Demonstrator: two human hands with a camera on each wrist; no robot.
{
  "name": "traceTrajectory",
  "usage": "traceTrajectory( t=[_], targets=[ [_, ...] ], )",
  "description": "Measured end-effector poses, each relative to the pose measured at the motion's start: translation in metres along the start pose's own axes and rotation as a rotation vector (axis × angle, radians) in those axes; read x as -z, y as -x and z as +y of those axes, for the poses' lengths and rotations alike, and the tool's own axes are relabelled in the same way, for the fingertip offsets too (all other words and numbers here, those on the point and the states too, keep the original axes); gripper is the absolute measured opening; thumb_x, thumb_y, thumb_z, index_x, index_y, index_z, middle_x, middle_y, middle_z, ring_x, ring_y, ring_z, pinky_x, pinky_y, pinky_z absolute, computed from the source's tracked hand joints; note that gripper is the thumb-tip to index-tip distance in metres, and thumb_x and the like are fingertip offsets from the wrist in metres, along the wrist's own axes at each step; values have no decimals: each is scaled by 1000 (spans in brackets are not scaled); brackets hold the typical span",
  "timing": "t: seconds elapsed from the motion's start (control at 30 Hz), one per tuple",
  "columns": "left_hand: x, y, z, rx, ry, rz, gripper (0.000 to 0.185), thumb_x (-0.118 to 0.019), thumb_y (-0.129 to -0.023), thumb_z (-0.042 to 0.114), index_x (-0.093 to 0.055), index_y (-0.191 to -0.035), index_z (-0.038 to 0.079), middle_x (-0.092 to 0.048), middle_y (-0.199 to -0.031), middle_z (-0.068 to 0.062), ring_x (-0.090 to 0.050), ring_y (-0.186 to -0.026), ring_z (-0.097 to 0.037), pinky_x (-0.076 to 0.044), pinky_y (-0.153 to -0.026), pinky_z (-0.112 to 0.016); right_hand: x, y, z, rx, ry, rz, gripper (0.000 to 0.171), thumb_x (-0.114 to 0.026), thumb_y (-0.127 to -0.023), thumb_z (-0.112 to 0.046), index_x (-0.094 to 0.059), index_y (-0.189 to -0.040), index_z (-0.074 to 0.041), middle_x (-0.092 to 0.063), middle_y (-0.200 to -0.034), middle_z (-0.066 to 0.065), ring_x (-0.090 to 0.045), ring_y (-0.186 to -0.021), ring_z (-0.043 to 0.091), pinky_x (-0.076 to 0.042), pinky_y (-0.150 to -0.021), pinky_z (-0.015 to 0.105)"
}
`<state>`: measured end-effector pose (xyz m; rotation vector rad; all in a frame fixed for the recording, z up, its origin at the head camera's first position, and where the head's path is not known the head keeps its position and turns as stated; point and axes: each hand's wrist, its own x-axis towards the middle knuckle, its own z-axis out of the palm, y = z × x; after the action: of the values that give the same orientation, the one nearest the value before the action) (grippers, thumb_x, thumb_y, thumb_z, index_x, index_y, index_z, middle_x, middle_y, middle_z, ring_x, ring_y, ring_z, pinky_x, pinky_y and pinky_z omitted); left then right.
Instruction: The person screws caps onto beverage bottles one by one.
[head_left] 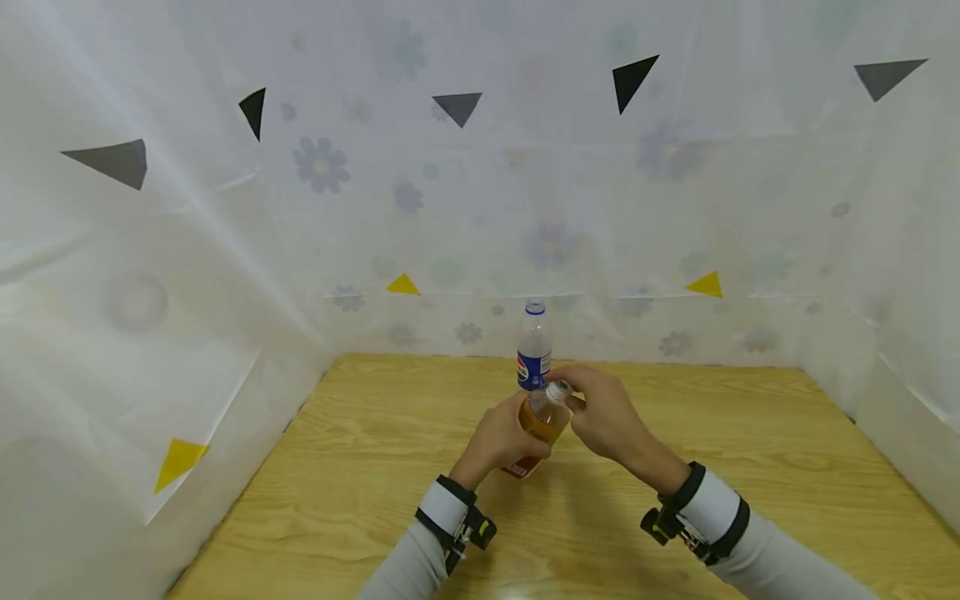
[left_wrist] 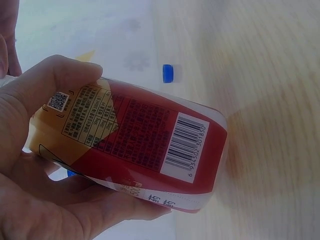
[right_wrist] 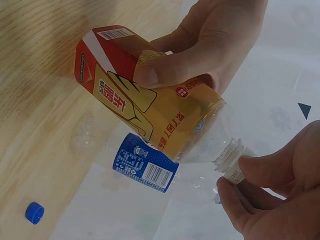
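Observation:
A drink bottle with a red and yellow label (left_wrist: 145, 135) leans to the right in my left hand (head_left: 498, 437), whose thumb and fingers wrap round its body. The right wrist view shows amber liquid inside. With thumb and fingers, my right hand (head_left: 606, 414) pinches the pale cap (right_wrist: 233, 173) at the bottle's neck. Whether the cap is loose on the thread I cannot tell. Just behind stands a clear bottle with a blue label (head_left: 534, 367), upright, with a blue ring round its uncapped neck. My left hand and the held bottle partly cover it in the head view.
A small blue bottle cap (right_wrist: 34, 212) lies on the wooden table (head_left: 360, 467) near the clear bottle; it is hidden in the head view. Pale flowered sheeting (head_left: 480, 208) with black and yellow triangles encloses the table at the back and both sides.

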<state>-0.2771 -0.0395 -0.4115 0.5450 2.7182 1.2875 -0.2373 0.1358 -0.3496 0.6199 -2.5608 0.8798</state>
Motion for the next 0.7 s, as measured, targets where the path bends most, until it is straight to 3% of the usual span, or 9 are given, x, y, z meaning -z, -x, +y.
traceTrajectory(
  t=[0.47, 0.7],
  targets=[
    [0, 1, -1, -1, -15, 10, 73, -89, -74, 20, -56, -139, 14, -71, -119, -6, -69, -99, -21, -57, -84, -40, -3, 1, 1, -6, -10, 13, 31, -63, -91, 9, -70, -120, 2, -69, -119, 21, -68, -106, 38, -60, -82, 48],
    [-1, 2, 0, 15, -19, 13, 74, -89, -74, 20, -55, -139, 14, -70, -121, -7, -69, -101, -22, -57, -86, -42, -4, 0, 5, -56, 1, 28, 12, -71, -95, -14, -69, -100, -3, -65, -93, 9, -60, -81, 21, -52, -69, 37]
  ],
)
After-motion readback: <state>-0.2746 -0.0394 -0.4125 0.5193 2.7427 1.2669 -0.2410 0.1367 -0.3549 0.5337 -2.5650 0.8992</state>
